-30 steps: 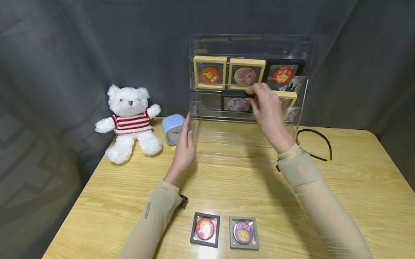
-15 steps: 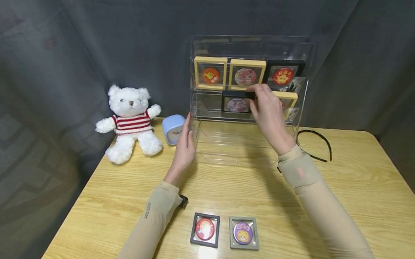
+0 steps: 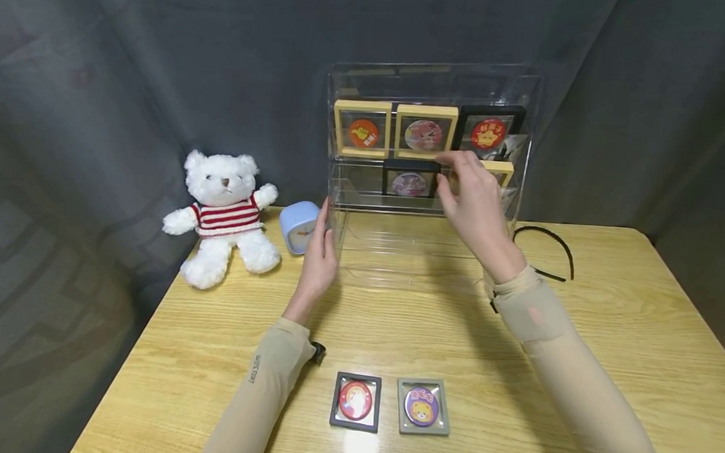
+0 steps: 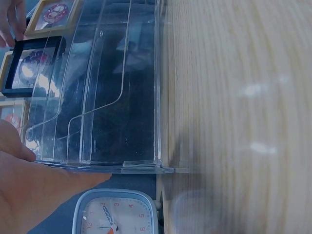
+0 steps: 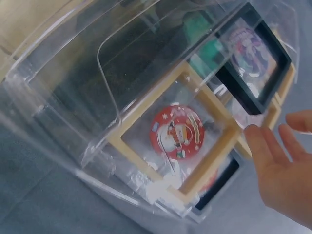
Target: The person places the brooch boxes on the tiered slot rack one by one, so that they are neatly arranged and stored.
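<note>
A clear acrylic display stand (image 3: 374,240) holds badge frames in tiers. My left hand (image 3: 319,262) rests along the stand's left side, fingers straight against the wall. My right hand (image 3: 477,204) is beside the black frame (image 3: 410,179) in the lower tier, thumb and fingers spread apart and holding nothing. In the right wrist view, a gap shows between the fingertips and the black frame. To its right, a yellow frame with a red badge (image 5: 177,131) is partly hidden by my right hand in the head view. Two yellow frames and another black frame (image 3: 489,132) fill the upper tier.
A dark frame with a red badge (image 3: 355,401) and a grey frame with a purple bear badge (image 3: 423,406) lie on the wooden table (image 3: 236,357). Left of the stand are a blue clock (image 3: 299,227) and a white teddy bear (image 3: 220,207). A black headband (image 3: 568,249) lies right.
My right hand has let go of the black frame's top corner, its fingers parting and shifting slightly right. The frame stays in the lower tier. My left hand keeps its place on the stand.
</note>
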Tool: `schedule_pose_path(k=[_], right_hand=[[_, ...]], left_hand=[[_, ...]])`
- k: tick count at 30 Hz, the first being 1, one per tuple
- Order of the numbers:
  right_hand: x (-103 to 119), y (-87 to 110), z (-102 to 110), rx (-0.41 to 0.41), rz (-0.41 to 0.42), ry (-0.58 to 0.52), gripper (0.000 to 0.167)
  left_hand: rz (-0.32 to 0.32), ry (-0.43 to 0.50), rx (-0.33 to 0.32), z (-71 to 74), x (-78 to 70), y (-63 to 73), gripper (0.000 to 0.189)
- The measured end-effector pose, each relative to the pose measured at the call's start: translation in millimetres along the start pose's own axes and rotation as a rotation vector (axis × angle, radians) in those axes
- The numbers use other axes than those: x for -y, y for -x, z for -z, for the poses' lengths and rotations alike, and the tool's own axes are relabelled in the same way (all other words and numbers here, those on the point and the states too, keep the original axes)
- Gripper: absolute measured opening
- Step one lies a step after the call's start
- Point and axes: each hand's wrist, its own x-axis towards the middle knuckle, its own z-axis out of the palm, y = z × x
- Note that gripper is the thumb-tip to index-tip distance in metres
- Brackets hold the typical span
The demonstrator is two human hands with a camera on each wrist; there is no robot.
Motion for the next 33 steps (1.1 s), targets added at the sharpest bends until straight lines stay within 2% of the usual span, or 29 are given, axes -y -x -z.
schedule_pose_path(k=[5, 9, 18, 26, 33], right_hand=[[3, 14.7, 17, -0.039, -0.007, -0.044, 0.026], [3, 31.1, 27, -0.033, -0.014, -0.074, 0.025], [-4, 67.8, 46, 0.132, -0.105, -0.177, 0.032], [-8, 94.7, 46, 0.215, -0.124, -0.221, 0.035], [-8, 121.0, 48, 0.304, -0.184, -0.284, 0.041]], left_hand=[[-0.005, 0.001, 0.006, 0.3, -0.8, 0.5, 0.059], [-0.014, -0.005, 0.004, 1.0, -1.2, 0.7, 0.059], [-0.008, 0.011, -0.003, 2.1, 0.4, 1.0, 0.059], [-0.012, 0.003, -0.006, 2.9, 0.6, 1.2, 0.059], [-0.030, 0.005, -0.005, 0.1, -0.1, 1.1, 0.059]])
